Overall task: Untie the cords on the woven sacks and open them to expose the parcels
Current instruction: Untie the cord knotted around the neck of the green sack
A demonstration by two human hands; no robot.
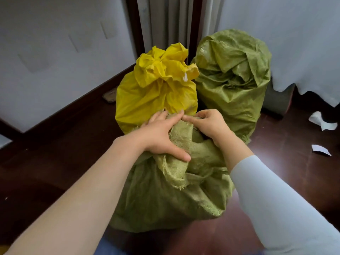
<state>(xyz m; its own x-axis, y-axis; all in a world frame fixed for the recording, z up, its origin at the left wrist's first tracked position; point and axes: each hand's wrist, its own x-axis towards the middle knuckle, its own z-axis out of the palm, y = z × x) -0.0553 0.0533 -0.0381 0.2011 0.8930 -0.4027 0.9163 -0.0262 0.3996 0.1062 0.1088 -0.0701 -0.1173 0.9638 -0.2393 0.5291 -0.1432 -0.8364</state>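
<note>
Three woven sacks stand on the dark floor. The nearest green sack [165,196] is right below me, its frayed mouth bunched together. My left hand [161,137] lies spread over the left side of that bunched mouth, thumb pressing into the fabric. My right hand [207,124] pinches the gathered fabric from the right, index fingertips of both hands nearly meeting. Behind stands a yellow sack [156,92], its top tied in a knot with a white cord end [185,77] hanging. A second green sack [233,76] is at the back right, top folded over. No parcels show.
White wall [55,52] with a dark skirting board runs along the left. Curtains [171,21] hang behind the sacks. A white cloth [303,43] drapes at the right. Paper scraps [321,150] lie on the floor at right, and a small flat object [109,95] by the skirting.
</note>
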